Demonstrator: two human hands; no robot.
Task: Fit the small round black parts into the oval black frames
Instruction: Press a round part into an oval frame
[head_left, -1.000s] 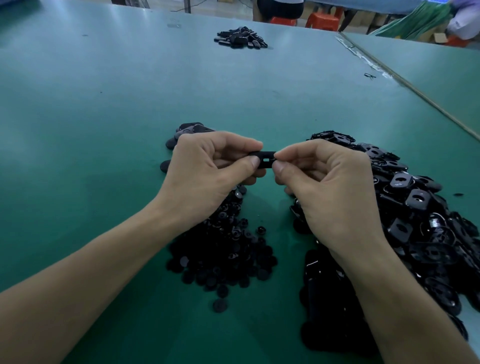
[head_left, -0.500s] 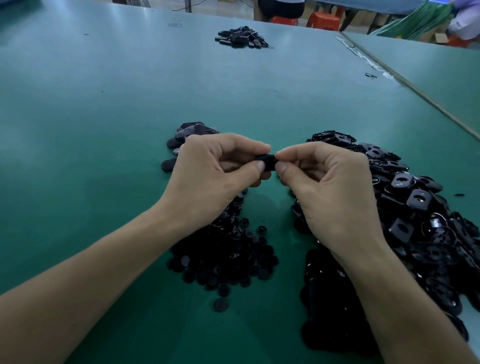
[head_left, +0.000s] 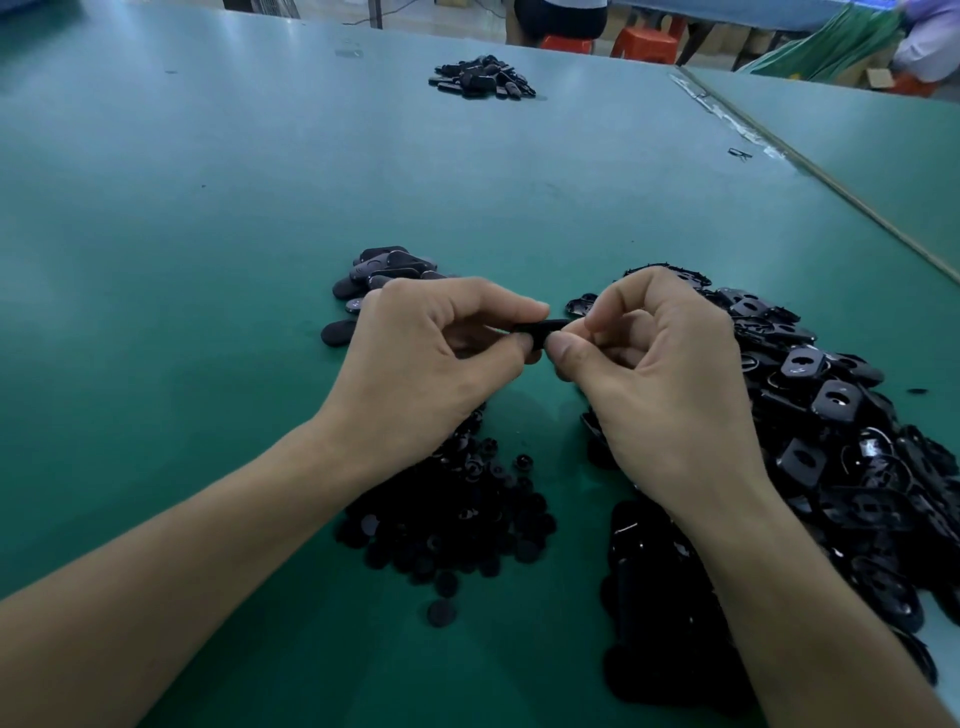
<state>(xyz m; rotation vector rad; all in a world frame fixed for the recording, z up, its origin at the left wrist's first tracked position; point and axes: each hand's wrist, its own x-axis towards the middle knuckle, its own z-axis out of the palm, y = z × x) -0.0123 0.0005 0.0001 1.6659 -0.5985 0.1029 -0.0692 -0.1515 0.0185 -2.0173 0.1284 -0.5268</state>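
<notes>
I'm watching a press-fit in progress, as I read it. Over the table (head_left: 208, 270), towards its near edge, the left hand (head_left: 431, 364) and right hand (head_left: 660, 384) meet fingertip to fingertip. Each pinches one end of a single frame (head_left: 540, 328) between thumb and forefinger, held clear of the surface. I can't tell whether a round part is seated in it; the fingers cover the opening.

My call for the next move is a firm thumb squeeze until the part sits flush. Then the piece goes to the small pile (head_left: 387, 267) just beyond the left hand, and each hand fetches a fresh piece.

Now materials. The table wears a smooth, matte green covering with a soft sheen. The heap of frames (head_left: 831, 415) along the right edge is glossy black plastic, made up of flat rounded plates with a hole in each, tangled and catching the light. The heap of round parts (head_left: 467, 509) under the left wrist looks duller: small buttons, some flat-faced, some with a raised hub. A far pile (head_left: 483, 78) sits near the back edge. One disc (head_left: 441, 613) lies alone, nearest me.
</notes>
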